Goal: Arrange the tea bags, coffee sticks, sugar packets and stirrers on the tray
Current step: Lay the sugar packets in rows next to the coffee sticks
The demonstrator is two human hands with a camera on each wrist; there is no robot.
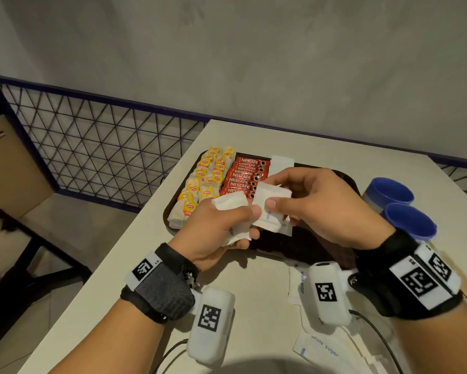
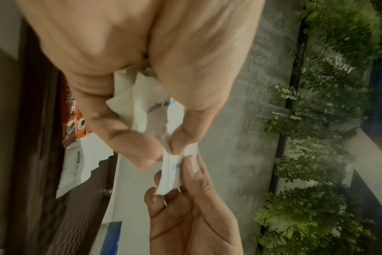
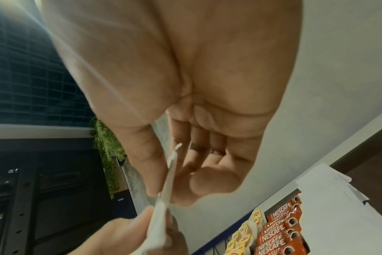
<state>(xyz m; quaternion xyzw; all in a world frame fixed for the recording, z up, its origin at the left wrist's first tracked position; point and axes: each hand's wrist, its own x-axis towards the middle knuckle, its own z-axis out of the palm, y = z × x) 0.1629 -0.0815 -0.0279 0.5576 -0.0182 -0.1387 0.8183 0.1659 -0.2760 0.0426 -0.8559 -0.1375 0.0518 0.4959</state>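
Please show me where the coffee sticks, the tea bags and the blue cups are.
coffee sticks (image 1: 241, 176): head view, on a red wrapper.
tea bags (image 1: 208, 174): head view, on a yellow tag.
blue cups (image 1: 410, 221): head view, nearer cup's rim.

tea bags (image 1: 204, 179) yellow-tagged | coffee sticks (image 1: 243, 177) red | sugar packets (image 1: 271, 209) white, blue print | tray (image 1: 308, 247) dark brown

One head view from above, two wrist views pressed close to the palms

The head camera looks forward and down over the worktop (image 1: 254, 287), tray (image 1: 302, 247) at mid-frame; each wrist camera looks along its palm at very near range, the left hand (image 2: 129, 72) and right hand (image 3: 185, 86) filling the upper frame; all three share the held sugar packets (image 1: 270, 209) and the coffee sticks (image 1: 243, 176).
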